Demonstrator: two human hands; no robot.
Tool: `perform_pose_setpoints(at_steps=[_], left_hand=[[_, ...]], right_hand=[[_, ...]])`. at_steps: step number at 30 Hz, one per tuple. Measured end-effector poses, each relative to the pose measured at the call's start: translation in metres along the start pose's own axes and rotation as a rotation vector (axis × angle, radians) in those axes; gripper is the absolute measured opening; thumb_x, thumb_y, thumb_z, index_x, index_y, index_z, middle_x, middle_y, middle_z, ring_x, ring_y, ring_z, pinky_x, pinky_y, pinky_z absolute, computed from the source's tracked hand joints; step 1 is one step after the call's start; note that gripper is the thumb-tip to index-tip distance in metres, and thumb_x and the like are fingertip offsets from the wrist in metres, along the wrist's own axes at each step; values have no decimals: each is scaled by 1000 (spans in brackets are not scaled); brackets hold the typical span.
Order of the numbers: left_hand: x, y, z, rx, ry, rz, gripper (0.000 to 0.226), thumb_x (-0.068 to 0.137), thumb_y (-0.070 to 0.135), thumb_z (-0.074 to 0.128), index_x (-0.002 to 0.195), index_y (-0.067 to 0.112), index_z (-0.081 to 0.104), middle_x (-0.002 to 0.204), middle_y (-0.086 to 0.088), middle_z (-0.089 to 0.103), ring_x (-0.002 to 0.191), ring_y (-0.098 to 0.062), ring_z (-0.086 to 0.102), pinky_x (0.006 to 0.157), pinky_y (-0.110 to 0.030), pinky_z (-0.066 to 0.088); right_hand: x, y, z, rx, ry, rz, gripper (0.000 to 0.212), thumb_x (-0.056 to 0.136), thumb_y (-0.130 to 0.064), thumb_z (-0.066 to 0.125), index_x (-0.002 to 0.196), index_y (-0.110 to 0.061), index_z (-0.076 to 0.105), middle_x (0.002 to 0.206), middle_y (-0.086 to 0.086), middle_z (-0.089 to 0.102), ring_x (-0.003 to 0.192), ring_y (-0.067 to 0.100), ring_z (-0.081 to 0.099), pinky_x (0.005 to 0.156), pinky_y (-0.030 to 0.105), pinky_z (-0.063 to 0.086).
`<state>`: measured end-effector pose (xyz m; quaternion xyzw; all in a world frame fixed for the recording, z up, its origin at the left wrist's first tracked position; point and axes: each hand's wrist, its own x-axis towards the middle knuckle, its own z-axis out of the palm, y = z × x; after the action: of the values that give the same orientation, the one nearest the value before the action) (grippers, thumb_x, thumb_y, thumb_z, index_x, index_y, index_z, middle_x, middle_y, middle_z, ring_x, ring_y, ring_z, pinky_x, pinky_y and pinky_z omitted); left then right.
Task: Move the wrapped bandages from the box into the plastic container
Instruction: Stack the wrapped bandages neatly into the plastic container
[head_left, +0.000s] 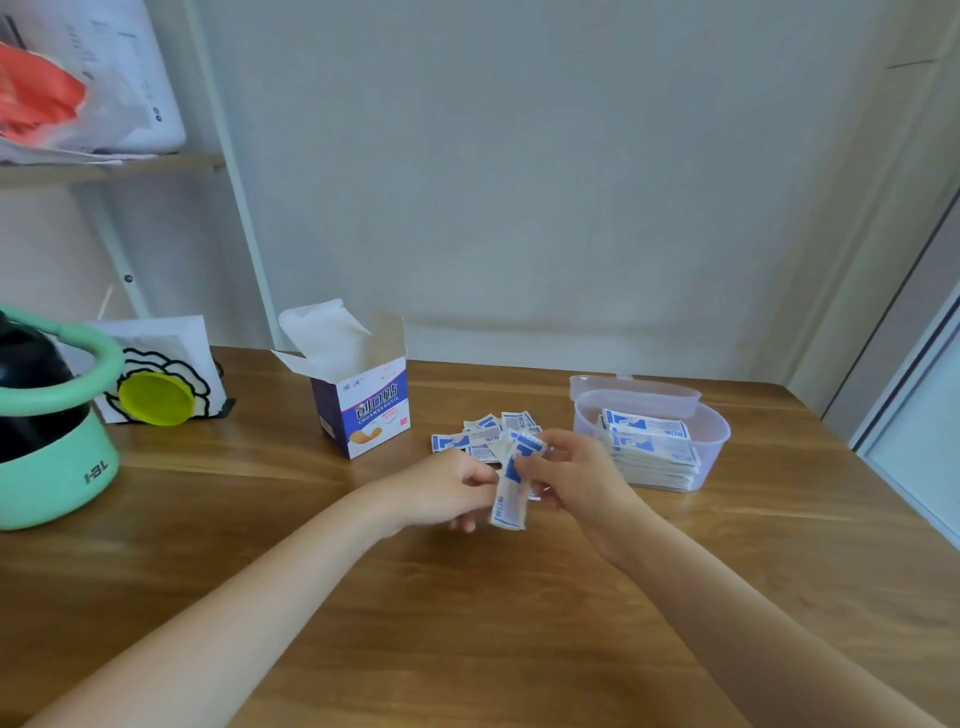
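Both hands meet above the table, where the right hand (571, 475) and the left hand (447, 493) together pinch a small bundle of wrapped bandages (511, 486) whose long axis runs nearly upright, tilted slightly, with the lower end hanging toward the person. The plastic container (711, 441), already holding a stack, sits just beyond and to the right, so the right hand is nearer. More bandages (467, 441) lie scattered between the box (363, 410) and the container.

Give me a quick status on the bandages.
Both hands, left and right, hold bandage stack. Loose bandages on table. Container part-filled. Path clear.
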<state>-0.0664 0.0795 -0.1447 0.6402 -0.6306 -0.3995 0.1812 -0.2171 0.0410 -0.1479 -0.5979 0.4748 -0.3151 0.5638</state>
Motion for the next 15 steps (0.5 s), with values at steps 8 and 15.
perform_pose_setpoints(at_steps=[8,15], left_hand=[[40,10,6,408,331,-119,35,87,48,56,97,15,64,104,-1,66,93,-17,61,70,-29,45],[65,24,40,548,380,-207,69,84,48,59,135,8,35,134,-10,41,120,-26,44,84,-32,43]], right_hand=[[-10,-7,-28,-1477,151,-478,30,92,-5,45,121,-12,47,114,9,58,111,24,50,76,30,42],[6,55,-35,-1377,64,-445,27,96,-14,37,117,-15,54,113,1,56,103,22,48,93,32,42]])
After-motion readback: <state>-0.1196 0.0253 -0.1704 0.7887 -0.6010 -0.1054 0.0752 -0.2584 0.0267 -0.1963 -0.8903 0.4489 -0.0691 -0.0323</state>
